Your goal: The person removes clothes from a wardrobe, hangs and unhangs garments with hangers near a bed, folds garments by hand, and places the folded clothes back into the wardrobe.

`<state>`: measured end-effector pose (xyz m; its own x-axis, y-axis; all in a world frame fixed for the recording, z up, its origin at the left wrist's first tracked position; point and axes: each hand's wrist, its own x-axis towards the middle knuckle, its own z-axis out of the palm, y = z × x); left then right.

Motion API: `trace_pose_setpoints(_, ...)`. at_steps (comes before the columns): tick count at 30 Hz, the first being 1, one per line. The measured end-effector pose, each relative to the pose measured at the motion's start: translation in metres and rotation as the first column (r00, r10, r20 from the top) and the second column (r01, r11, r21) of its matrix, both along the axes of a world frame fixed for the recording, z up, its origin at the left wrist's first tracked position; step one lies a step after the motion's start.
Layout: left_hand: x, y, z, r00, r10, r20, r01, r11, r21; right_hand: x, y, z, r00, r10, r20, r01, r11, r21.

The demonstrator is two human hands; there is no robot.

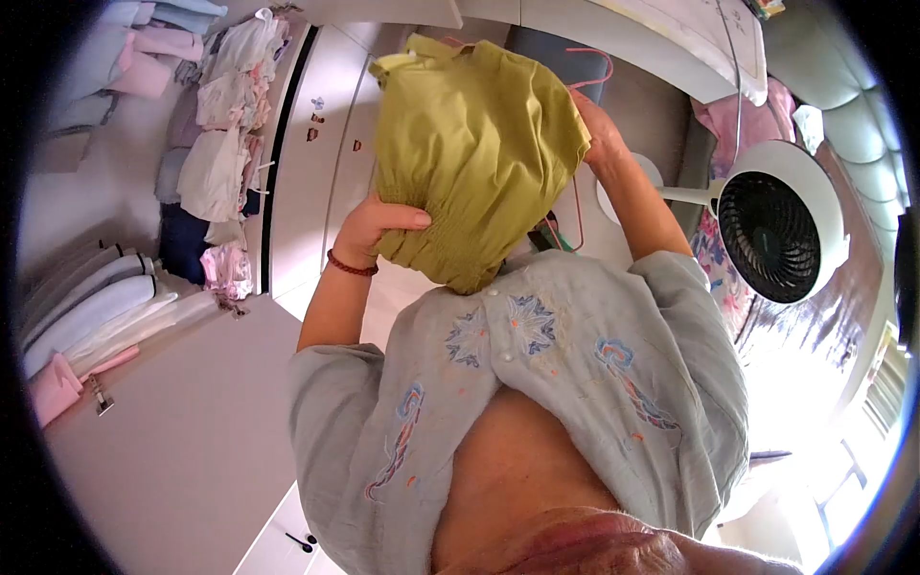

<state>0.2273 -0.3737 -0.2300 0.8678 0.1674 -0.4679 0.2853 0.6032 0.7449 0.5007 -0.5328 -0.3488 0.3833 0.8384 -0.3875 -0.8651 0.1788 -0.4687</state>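
A yellow-green garment with a gathered, elastic-looking band is raised in front of my chest. My left hand, with a dark red beaded bracelet on the wrist, grips its lower left edge, thumb on the near side. At the garment's right edge, my right hand is closed around a thin pink hanger; its fingertips are mostly hidden behind the cloth. Parts of the hanger show above and below this hand.
Hanging and folded clothes fill an open wardrobe on the left, its door standing below. A white fan is at the right, beside a bed with a green padded headboard. Patterned cloth lies behind the fan.
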Motion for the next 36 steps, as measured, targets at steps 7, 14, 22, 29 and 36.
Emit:
trace_pose_setpoints(7,-0.001,0.004,-0.010,0.968,-0.252,-0.007,0.250,0.964,-0.092,0.004,-0.024,0.006,0.990,-0.104,-0.092,0.097,0.992,-0.078)
trace_pose_setpoints(14,0.017,0.009,0.000,0.825,-0.562,0.056,0.564,0.814,-0.142,0.016,-0.037,0.020,0.956,-0.014,0.292,0.041,0.995,-0.088)
trace_pose_setpoints(22,0.050,0.019,0.016,0.691,-0.717,-0.085,0.722,0.687,0.082,0.023,-0.054,0.012,0.967,0.037,0.251,-0.024,0.998,-0.053)
trace_pose_setpoints(29,0.093,0.003,0.051,0.458,-0.836,-0.303,0.787,0.222,0.575,-0.006,-0.072,-0.009,0.989,0.046,0.141,-0.036,0.997,-0.072)
trace_pose_setpoints(36,0.111,-0.004,0.000,0.707,-0.659,-0.256,0.689,0.559,0.462,-0.022,-0.077,-0.003,0.998,-0.042,0.040,0.038,0.995,0.094)
